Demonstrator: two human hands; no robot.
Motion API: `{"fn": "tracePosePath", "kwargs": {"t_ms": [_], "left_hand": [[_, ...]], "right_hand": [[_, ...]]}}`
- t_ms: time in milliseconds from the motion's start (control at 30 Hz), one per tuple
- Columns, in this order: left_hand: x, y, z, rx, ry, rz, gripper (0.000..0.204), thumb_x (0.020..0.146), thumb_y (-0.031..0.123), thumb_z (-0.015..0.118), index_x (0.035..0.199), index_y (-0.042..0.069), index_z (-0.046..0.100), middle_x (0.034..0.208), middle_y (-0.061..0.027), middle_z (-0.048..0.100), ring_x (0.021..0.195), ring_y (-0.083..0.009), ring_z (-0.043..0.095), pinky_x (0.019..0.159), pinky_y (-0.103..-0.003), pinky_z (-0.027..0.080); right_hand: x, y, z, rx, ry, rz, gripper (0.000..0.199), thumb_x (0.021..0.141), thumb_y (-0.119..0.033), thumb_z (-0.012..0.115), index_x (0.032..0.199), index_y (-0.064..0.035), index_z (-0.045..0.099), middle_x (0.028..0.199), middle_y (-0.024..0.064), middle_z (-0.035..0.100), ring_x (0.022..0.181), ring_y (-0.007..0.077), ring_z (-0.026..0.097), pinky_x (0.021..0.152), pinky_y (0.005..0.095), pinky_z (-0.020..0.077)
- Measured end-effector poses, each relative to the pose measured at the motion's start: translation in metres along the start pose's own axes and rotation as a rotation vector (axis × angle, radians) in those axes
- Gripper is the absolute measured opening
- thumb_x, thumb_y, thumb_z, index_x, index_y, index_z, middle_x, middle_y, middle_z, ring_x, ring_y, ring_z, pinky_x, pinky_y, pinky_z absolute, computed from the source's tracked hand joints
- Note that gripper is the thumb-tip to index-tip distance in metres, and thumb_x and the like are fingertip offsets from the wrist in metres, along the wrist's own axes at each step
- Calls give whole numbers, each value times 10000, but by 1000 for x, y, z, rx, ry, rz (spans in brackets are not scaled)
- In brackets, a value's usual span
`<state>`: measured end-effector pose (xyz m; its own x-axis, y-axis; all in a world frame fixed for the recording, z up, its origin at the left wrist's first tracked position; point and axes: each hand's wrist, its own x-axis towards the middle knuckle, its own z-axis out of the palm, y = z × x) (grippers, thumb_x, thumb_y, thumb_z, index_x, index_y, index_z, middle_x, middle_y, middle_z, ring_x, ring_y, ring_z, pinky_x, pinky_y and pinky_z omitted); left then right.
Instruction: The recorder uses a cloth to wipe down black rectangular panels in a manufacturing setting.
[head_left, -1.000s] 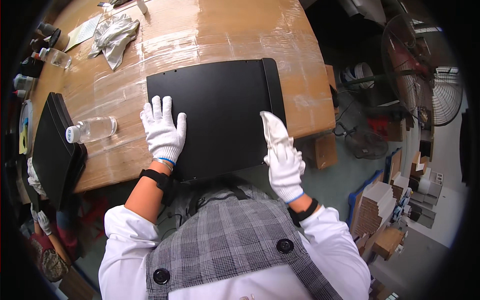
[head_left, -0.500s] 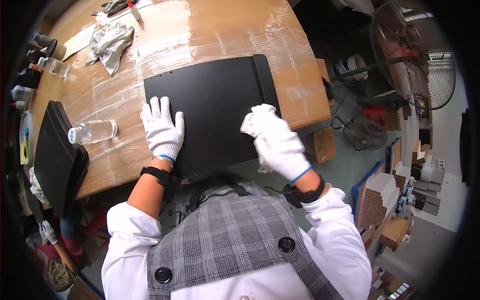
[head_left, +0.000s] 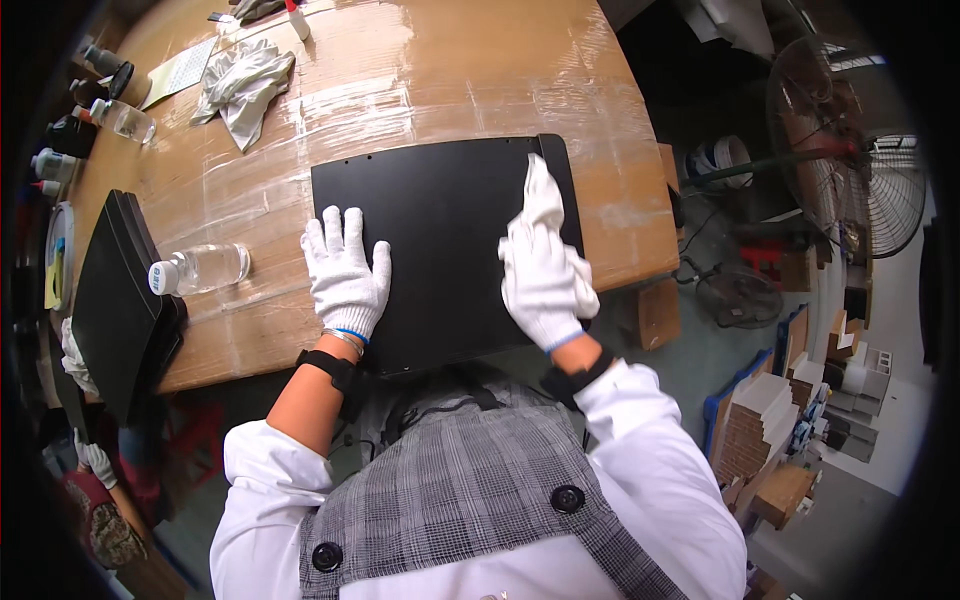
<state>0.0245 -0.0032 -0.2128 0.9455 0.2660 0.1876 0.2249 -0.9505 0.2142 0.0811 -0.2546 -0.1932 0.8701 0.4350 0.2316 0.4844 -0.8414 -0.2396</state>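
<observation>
A flat black panel point(head_left: 440, 240) with a raised strip along its right side lies in front of me on the film-covered table point(head_left: 440, 90). My left hand point(head_left: 345, 270), in a white knit glove, rests flat on the panel's left part with its fingers spread. Gloved as well, my right hand point(head_left: 545, 285) is closed on a white cloth point(head_left: 541, 190) at the panel's right side. Part of the cloth sticks out beyond the fingers along the raised strip, and more of it is bunched under the palm.
Left of the panel lies a clear bottle point(head_left: 205, 270) with a white cap, beside stacked black panels point(head_left: 115, 290). A crumpled cloth point(head_left: 245, 85), a red-tipped bottle point(head_left: 297, 20) and several bottles sit farther off. A co-worker's gloved hand point(head_left: 97, 460) shows lower left; fans point(head_left: 850, 150) stand right.
My right hand has turned and moved inward over the panel's right side, and the cloth now stretches away from me along the strip. The left hand stays flat on the panel. The view has shifted slightly.
</observation>
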Motion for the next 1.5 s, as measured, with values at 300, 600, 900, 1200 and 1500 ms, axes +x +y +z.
{"fn": "tracePosePath", "kwargs": {"t_ms": [300, 600, 900, 1200, 1500], "left_hand": [[-1, 1, -1, 7, 33, 21, 566, 881, 328, 588, 1359, 49, 469, 1442, -240, 395, 1337, -484, 314, 1131, -570, 217], [1, 1, 1, -23, 24, 26, 581, 869, 308, 610, 1369, 54, 460, 1456, -232, 378, 1345, -484, 302, 1130, -574, 221], [4, 8, 3, -43, 28, 39, 585, 859, 297, 620, 1367, 57, 458, 1448, -229, 382, 1342, -481, 303, 1127, -577, 230], [-2, 1, -1, -15, 31, 5, 582, 857, 305, 622, 1361, 61, 462, 1445, -227, 380, 1338, -477, 307, 1129, -575, 226], [1, 2, 0, -42, 19, -18, 561, 861, 275, 630, 1361, 78, 471, 1459, -200, 385, 1351, -444, 318, 1138, -547, 244]], "right_hand": [[5, 62, -51, -73, -387, 425, 342, 865, -265, 568, 1132, -55, 533, 1083, 204, 558, 972, 391, 592, 816, 478, 505], [77, 72, -21, 7, -291, 268, 330, 943, -367, 453, 1040, -98, 617, 1049, 210, 599, 955, 402, 603, 835, 497, 491], [107, 90, -26, -102, -364, 424, 417, 942, -432, 428, 1032, -76, 625, 1081, 195, 626, 1000, 393, 610, 852, 466, 501], [21, 30, -37, -259, -758, 283, 642, 919, -222, 425, 1497, -43, 209, 1437, 210, 403, 963, 390, 632, 814, 463, 521], [119, 37, 6, -453, -399, -59, 198, 813, -103, 521, 854, -37, 703, 866, 187, 688, 775, 310, 693, 620, 417, 555]]}}
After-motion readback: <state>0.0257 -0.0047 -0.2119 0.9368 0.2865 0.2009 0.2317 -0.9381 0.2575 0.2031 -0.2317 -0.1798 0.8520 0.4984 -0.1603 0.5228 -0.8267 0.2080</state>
